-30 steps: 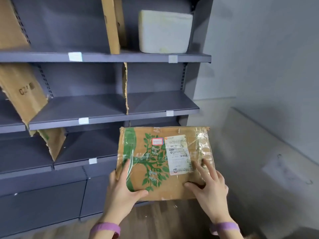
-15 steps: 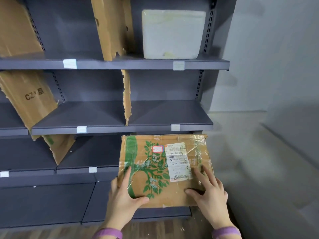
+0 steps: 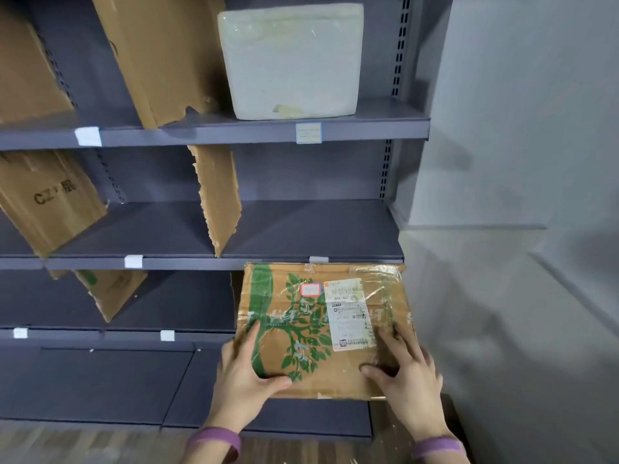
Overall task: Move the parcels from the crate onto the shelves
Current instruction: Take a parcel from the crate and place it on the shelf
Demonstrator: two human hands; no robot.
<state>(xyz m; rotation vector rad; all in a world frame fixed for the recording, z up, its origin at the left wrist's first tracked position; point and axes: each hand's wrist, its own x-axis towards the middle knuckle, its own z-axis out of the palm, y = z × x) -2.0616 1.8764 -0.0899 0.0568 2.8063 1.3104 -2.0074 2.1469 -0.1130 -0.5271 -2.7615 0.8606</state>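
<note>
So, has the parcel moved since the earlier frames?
Yes: the parcel has risen toward the middle shelf's front edge; its top now meets that edge.

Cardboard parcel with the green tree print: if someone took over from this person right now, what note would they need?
The left hand grips the cardboard parcel at its near left corner, thumb on top.
The right hand lies with fingers spread on the parcel's top, by the near right corner.
Parcel: held in front of the right-hand bays, far edge about level with the middle shelf lip; it looks to be on no shelf yet.
Done: a white foam box sits on the top shelf.
Left: set this parcel on a shelf, then return to the crate, which is out of view.
</note>
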